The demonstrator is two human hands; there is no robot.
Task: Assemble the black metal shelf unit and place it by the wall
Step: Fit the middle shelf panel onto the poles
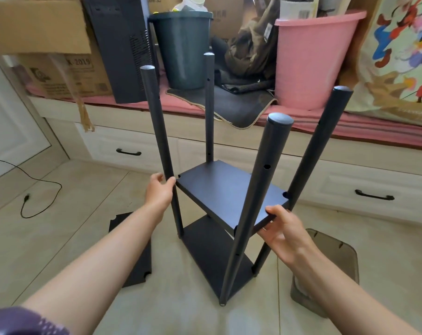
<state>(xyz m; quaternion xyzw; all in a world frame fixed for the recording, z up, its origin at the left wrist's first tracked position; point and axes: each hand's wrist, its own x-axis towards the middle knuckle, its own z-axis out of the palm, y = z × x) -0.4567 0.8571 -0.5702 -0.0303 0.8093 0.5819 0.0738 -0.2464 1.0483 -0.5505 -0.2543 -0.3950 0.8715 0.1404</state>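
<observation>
The black shelf unit stands on the tiled floor in front of me: several upright black poles, with a bottom board point(212, 257) at their feet. A middle shelf board point(227, 189) sits tilted between the poles. My left hand point(159, 189) grips the near-left pole point(161, 146) at the height of that board. My right hand point(281, 226) holds the board's near-right edge, thumb on top and fingers underneath, beside the near-right pole point(256, 194). One more loose black board point(137, 250) lies flat on the floor, partly hidden by my left forearm.
A low white cabinet with drawers point(350, 189) runs behind the unit, carrying cardboard boxes point(48, 44), a dark bin point(183, 49) and a pink tub point(311, 61). A black cable point(36, 189) trails on the floor at left. A brown plastic item point(335, 250) lies at right.
</observation>
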